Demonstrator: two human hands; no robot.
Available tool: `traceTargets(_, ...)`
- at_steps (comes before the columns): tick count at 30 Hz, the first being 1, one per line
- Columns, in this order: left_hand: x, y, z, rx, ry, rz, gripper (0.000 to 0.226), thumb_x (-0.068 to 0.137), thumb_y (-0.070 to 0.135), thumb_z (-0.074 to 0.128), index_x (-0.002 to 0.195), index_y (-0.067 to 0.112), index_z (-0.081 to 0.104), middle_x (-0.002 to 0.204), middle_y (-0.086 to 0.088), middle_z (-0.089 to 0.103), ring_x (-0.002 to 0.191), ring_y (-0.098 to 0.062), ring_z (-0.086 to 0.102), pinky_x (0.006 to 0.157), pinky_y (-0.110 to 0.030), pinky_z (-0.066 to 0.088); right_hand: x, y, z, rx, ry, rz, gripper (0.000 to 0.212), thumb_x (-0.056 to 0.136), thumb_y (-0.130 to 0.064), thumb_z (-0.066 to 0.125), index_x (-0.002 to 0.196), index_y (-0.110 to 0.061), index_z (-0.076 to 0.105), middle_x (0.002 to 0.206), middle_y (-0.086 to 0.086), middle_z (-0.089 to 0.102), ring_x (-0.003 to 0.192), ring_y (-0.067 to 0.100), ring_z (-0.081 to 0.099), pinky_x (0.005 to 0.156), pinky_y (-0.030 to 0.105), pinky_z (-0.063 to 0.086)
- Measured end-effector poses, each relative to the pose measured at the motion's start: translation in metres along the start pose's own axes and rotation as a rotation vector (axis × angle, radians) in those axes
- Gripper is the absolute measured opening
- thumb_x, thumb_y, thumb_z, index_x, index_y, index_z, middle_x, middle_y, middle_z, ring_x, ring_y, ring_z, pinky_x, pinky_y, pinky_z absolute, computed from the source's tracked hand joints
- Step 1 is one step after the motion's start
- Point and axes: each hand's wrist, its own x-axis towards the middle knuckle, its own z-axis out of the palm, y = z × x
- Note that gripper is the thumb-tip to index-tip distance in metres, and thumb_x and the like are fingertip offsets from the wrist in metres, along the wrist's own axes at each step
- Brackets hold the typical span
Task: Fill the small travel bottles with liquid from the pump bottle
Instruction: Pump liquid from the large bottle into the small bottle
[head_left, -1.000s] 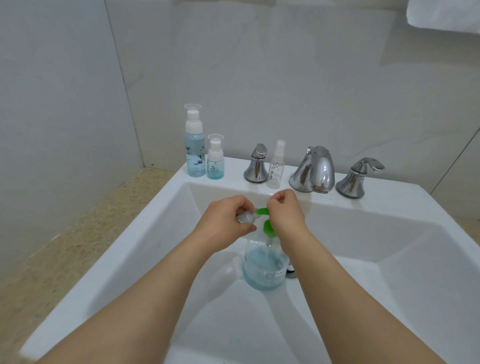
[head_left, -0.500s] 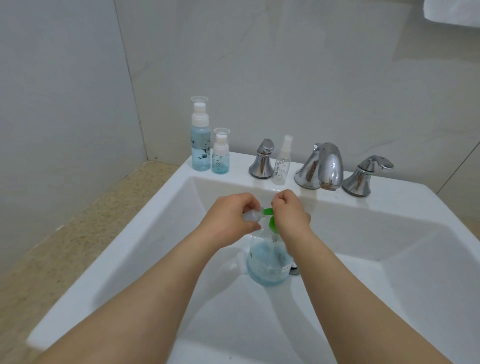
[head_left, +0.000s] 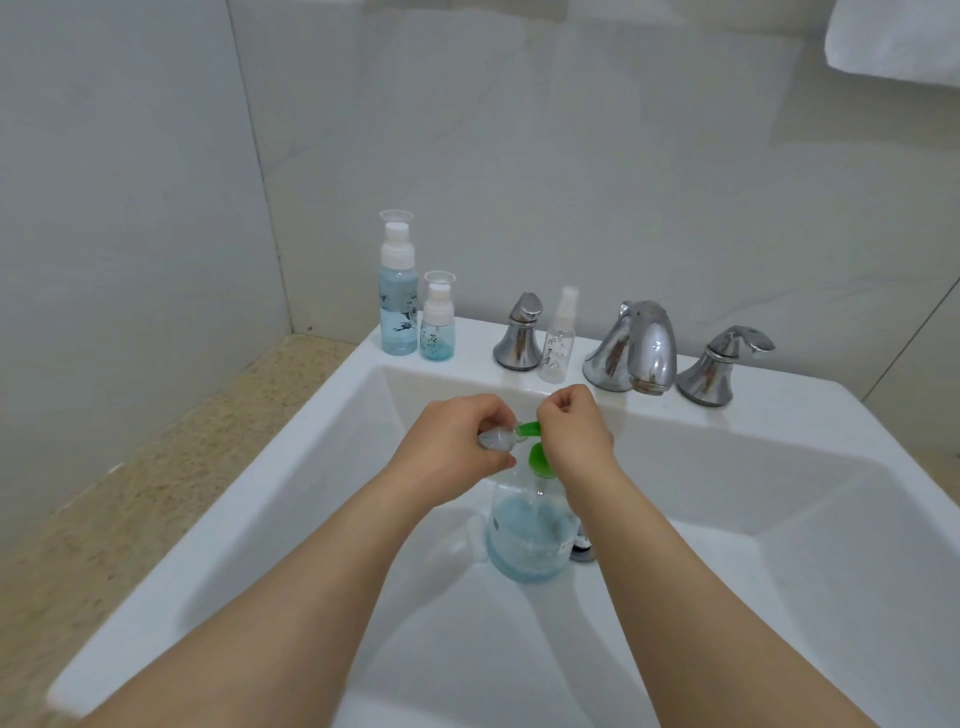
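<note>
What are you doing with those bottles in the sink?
The left grip holds a small travel bottle at the green nozzle of the pump bottle, which stands in the sink. The right grip curls over its pump top. A tall bottle and a short bottle, both holding blue liquid, and a clear spray bottle stand on the ledge.

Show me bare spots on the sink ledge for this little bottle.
Bare: the ledge right of the right tap handle, and the left rim before the tall bottle. Narrow gap between short bottle and left tap handle. Crowded from there past spray bottle to spout.
</note>
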Motion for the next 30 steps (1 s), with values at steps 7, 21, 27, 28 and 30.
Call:
traceTargets(7, -0.002, -0.0001, 0.0005, 0.039, -0.015, 0.015, 0.03, 0.075, 0.021, 0.072, 0.104, 0.024, 0.065, 0.101, 0.003, 0.068, 0.096, -0.014, 0.06, 0.085, -0.028, 0.048, 0.0008, 0.0047, -0.0003, -0.1, -0.052, 0.016, 0.025, 0.09, -0.016, 0.029, 0.074, -0.025, 0.046, 0.089, -0.003, 0.052, 0.107, 0.025, 0.039, 0.095, 0.042, 0.035)
traceTargets(21, -0.0014, 0.0013, 0.0008, 0.003, -0.02, 0.005, 0.03, 0.075, 0.019, 0.072, 0.104, 0.021, 0.065, 0.093, 0.007, 0.064, 0.087, -0.01, 0.056, 0.079, -0.019, 0.043, 0.0002, -0.0009, -0.0034, -0.055, -0.02, -0.038, 0.032, 0.085, -0.004, 0.031, 0.065, -0.027, 0.042, 0.08, -0.011, 0.051, 0.113, 0.026, 0.043, 0.094, 0.043, 0.034)
traceTargets(27, -0.0007, 0.0, 0.0006, 0.001, -0.021, -0.015, 0.031, 0.073, 0.018, 0.074, 0.103, 0.02, 0.065, 0.099, 0.004, 0.068, 0.089, -0.01, 0.058, 0.081, -0.021, 0.046, 0.0039, 0.0003, -0.0049, 0.055, 0.007, -0.03, 0.031, 0.082, -0.003, 0.033, 0.066, -0.028, 0.042, 0.074, -0.013, 0.045, 0.114, 0.031, 0.049, 0.1, 0.052, 0.04)
traceTargets(28, -0.0005, 0.0, 0.0007, 0.003, -0.025, -0.017, 0.031, 0.073, 0.018, 0.074, 0.103, 0.02, 0.065, 0.1, 0.004, 0.068, 0.091, -0.011, 0.059, 0.083, -0.023, 0.047, 0.0038, 0.0, -0.0043, 0.058, 0.003, -0.032, 0.032, 0.082, -0.002, 0.033, 0.066, -0.028, 0.042, 0.074, -0.013, 0.045, 0.114, 0.031, 0.049, 0.1, 0.052, 0.04)
traceTargets(30, -0.0004, -0.0003, 0.0012, -0.006, -0.03, -0.021, 0.031, 0.073, 0.017, 0.074, 0.103, 0.02, 0.065, 0.101, 0.003, 0.068, 0.094, -0.013, 0.061, 0.086, -0.025, 0.048, 0.0025, -0.0019, -0.004, 0.059, 0.0, -0.041, 0.033, 0.081, -0.001, 0.033, 0.066, -0.029, 0.042, 0.074, -0.013, 0.045, 0.113, 0.031, 0.049, 0.1, 0.051, 0.04)
